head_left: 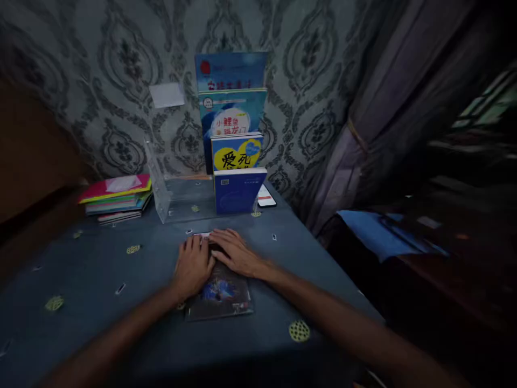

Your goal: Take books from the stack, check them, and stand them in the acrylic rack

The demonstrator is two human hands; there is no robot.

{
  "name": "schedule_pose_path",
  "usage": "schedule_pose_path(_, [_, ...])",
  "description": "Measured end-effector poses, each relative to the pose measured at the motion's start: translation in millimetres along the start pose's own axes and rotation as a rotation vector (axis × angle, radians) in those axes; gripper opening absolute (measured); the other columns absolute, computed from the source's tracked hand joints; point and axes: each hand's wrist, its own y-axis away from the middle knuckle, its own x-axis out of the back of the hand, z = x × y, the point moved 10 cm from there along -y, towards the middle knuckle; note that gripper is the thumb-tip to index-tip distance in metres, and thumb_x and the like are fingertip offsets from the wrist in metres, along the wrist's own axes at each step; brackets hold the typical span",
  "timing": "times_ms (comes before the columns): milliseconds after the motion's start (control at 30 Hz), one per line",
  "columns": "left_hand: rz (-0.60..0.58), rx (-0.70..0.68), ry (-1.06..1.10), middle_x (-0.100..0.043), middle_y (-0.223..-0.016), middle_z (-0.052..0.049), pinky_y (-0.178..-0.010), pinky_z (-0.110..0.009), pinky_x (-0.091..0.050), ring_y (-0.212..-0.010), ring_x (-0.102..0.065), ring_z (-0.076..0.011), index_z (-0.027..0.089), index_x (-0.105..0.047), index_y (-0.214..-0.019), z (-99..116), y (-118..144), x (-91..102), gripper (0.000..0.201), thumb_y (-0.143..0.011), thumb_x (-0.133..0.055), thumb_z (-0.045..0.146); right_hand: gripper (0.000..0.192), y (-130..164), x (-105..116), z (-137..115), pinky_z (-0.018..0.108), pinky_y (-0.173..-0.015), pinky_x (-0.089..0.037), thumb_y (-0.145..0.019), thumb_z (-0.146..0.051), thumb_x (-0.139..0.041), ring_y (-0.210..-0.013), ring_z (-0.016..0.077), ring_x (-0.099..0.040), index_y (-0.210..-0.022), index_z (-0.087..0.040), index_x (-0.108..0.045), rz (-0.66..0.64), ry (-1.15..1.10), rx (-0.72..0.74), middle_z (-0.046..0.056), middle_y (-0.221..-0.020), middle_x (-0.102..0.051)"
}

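Patterned wallpaper (121, 70) backs a table (100, 269) under a dark blue cloth dotted with small yellow motifs. Both hands lie flat, palms down, fingers nearly straight, on the far end of a dark book (224, 293) lying flat near the table's middle; neither grips it. The left hand (194, 267) and right hand (234, 252) sit side by side, touching. Behind them a clear stand (161, 188) holds four upright books (236, 156), stepped in height. A phone (266, 196) lies just beside the front one. A stack of coloured books (117, 198) rests at the left. A curtain (363, 118) hangs on the right.
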Motion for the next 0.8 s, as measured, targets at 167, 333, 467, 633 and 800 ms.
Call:
schedule_pose_path(167, [0.034, -0.071, 0.179, -0.058, -0.137, -0.021, -0.109, -0.053, -0.044, -0.129, -0.054, -0.0328, 0.009, -0.052, -0.130, -1, -2, -13.2, 0.040, -0.092, -0.047, 0.022, 0.057, 2, -8, 0, 0.048, -0.127, -0.017, -0.106, -0.039, -0.040, -0.151, 0.0236, -0.032, -0.154, -0.010, -0.037, -0.085, 0.014, -0.017, 0.017, -0.159, -0.042])
schedule_pose_path(333, [0.087, -0.094, 0.247, -0.052, -0.148, -0.021, -0.114, -0.057, -0.039, -0.141, -0.046, -0.0317, 0.011, -0.044, -0.141, -8, 2, -26.3, 0.049, -0.094, -0.041, 0.025, 0.063, 3, -5, 3, 0.049, -0.126, -0.018, -0.104, -0.046, -0.041, -0.153, 0.0271, -0.028, -0.153, -0.005, -0.039, -0.073, 0.082, -0.125, 0.021, -0.159, -0.039])
schedule_pose_path(467, [0.123, -0.089, 0.208, -0.053, -0.149, -0.018, -0.115, -0.054, -0.040, -0.142, -0.046, -0.0310, 0.013, -0.044, -0.142, -10, 6, -28.0, 0.049, -0.095, -0.040, 0.026, 0.070, 6, -2, 11, 0.054, -0.125, -0.016, -0.103, -0.052, -0.040, -0.153, 0.0309, -0.026, -0.151, -0.001, -0.040, -0.034, 0.116, -0.287, 0.024, -0.160, -0.035])
schedule_pose_path(633, [0.139, -0.087, 0.184, -0.052, -0.149, -0.021, -0.114, -0.057, -0.040, -0.143, -0.046, -0.0334, 0.010, -0.045, -0.143, -10, 7, -27.8, 0.048, -0.099, -0.039, 0.030, 0.071, 11, 2, 14, 0.053, -0.125, -0.016, -0.102, -0.053, -0.041, -0.153, 0.0306, -0.025, -0.152, -0.002, -0.039, -0.008, 0.110, -0.395, 0.024, -0.161, -0.033])
schedule_pose_path(800, [0.137, -0.093, 0.162, -0.051, -0.150, -0.022, -0.114, -0.057, -0.040, -0.143, -0.046, -0.0332, 0.010, -0.045, -0.145, -11, 7, -31.0, 0.050, -0.101, -0.037, 0.031, 0.065, 13, 7, 16, 0.054, -0.124, -0.015, -0.102, -0.050, -0.042, -0.153, 0.0300, -0.026, -0.150, -0.006, -0.043, 0.009, 0.107, -0.435, 0.022, -0.161, -0.034])
